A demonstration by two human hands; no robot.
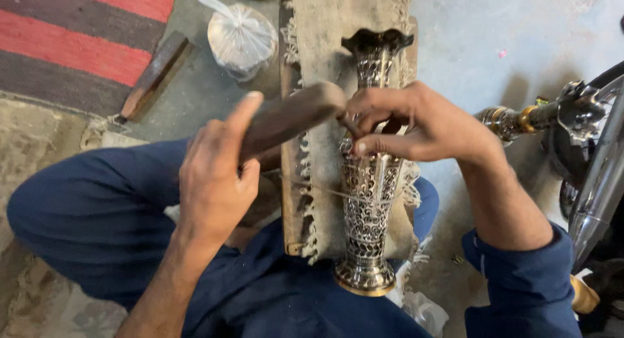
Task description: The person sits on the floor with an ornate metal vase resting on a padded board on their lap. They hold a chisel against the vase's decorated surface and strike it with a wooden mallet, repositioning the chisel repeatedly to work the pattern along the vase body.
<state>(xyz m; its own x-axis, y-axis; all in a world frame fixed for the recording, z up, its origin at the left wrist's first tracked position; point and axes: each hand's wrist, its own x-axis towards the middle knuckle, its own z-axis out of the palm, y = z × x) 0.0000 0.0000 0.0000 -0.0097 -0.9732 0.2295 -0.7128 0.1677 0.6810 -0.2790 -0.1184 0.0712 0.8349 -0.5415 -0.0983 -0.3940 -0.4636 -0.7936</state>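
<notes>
L hand [218,172] gripped wooden mallet [292,117]; R hand [416,123] pinched small punch on engraved metal vase [369,201]. Pattern covered most of body; work near neck unfinished, approx.

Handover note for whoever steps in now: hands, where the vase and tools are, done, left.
Left hand: gripping a wooden mallet, head close to the right hand.
Right hand: pinching a thin tool, mostly hidden, against the engraved metal vase.
Vase lies on a cloth-covered board over the lap, base toward the person.
Done: pattern covers most of the visible body.
Left: cannot tell; the spot under the fingers is hidden.
</notes>
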